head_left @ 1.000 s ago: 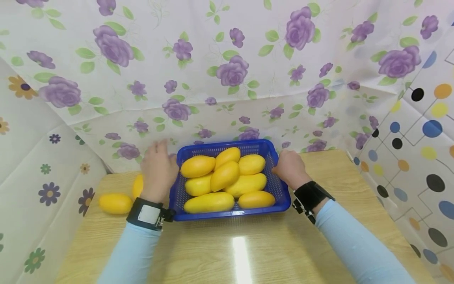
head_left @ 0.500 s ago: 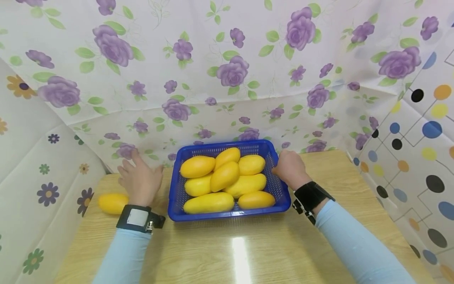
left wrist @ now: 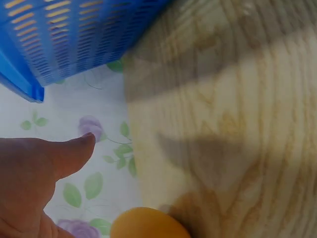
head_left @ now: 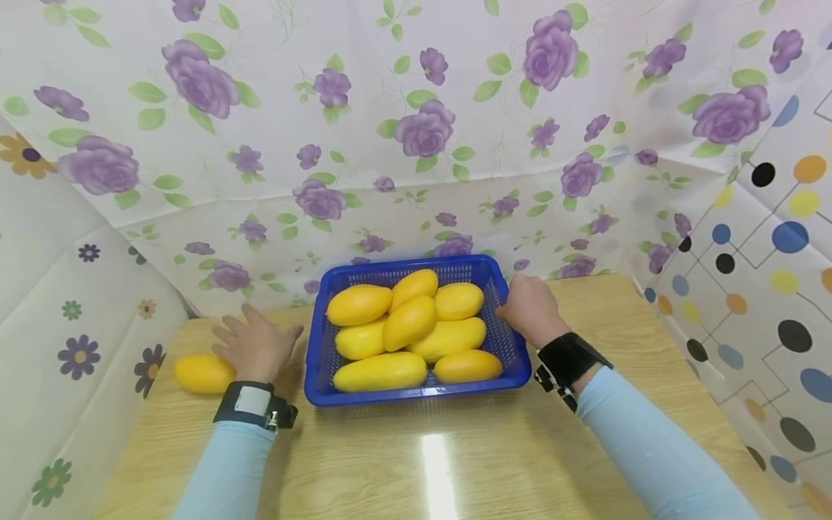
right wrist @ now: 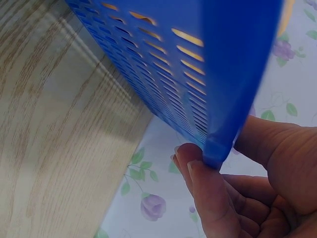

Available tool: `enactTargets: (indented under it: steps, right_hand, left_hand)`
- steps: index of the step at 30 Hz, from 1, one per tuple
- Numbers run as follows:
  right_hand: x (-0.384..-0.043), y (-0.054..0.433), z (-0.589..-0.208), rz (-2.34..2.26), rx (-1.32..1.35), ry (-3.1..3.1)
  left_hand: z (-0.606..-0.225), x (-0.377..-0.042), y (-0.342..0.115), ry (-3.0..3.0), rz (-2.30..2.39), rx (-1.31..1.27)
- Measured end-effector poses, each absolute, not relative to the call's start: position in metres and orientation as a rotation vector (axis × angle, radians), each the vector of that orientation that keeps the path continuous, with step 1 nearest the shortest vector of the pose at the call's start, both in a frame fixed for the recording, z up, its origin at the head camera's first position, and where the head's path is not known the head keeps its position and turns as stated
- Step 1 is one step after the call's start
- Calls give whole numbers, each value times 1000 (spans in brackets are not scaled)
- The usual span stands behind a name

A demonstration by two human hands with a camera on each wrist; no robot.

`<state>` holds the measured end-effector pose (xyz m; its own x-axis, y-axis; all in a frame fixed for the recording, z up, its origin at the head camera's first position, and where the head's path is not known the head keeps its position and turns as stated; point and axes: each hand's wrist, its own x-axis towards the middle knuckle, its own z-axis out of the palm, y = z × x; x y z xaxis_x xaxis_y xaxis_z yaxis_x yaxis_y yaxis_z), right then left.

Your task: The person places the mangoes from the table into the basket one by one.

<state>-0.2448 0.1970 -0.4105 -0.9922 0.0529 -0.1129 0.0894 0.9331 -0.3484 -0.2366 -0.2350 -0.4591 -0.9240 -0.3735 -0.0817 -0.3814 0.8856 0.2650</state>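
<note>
A blue plastic basket (head_left: 416,394) full of yellow mangoes (head_left: 409,323) stands on the table. My right hand (head_left: 531,309) grips its right rim, thumb inside and fingers outside; the right wrist view shows the fingers (right wrist: 208,191) curled under the rim (right wrist: 220,144). My left hand (head_left: 260,348) is spread, palm down, left of the basket and apart from it. In the left wrist view its thumb (left wrist: 69,156) sticks out straight, with a mango (left wrist: 148,225) just below. Another view of loose fruit, from the head, has a mango (head_left: 204,373) beside the left hand.
The wooden table (head_left: 364,462) reaches back to a flowered cloth (head_left: 390,144). A dotted cloth (head_left: 780,303) hangs along the right side, and a daisy-print cloth (head_left: 78,303) along the left. Light glares on the table in front of the basket.
My left hand has left the basket's left rim and moved left, its fingers spreading toward the loose mangoes. My right hand keeps its hold on the right rim.
</note>
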Motion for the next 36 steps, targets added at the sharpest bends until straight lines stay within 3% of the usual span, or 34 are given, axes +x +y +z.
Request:
enactTargets:
  steps: [36]
  right_hand:
    - [-241,197,-410,-594,96,3018]
  left_hand:
    - [-470,-227,-238,2996,572,-513]
